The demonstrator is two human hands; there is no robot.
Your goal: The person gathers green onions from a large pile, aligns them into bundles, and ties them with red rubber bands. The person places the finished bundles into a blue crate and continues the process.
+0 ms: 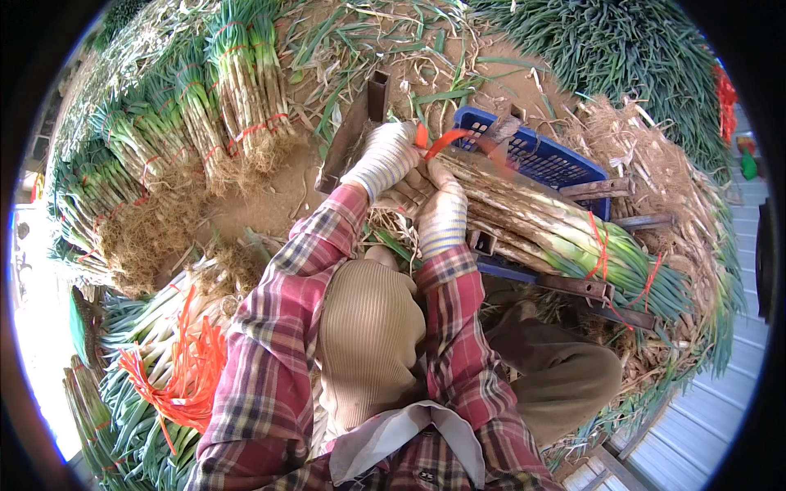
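Note:
My left hand, in a striped knit glove, is closed around an orange-red plastic strap at the root end of a bundle of long green onions. Close beside it, my right hand, gloved alike, has its fingers curled at the same end, where the strap emerges by the thumb. Part of that strap arcs over the stalks and is blurred. The fingers partly hide each other and the roots. Two red ties circle the bundle's leafy part. It lies across a rusty metal frame, beside a blue plastic crate.
Tied onion bundles stand at the left. Loose onions lie lower left under a heap of red straps. Large onion piles fill the upper right and right side. Leaf scraps litter the dirt floor.

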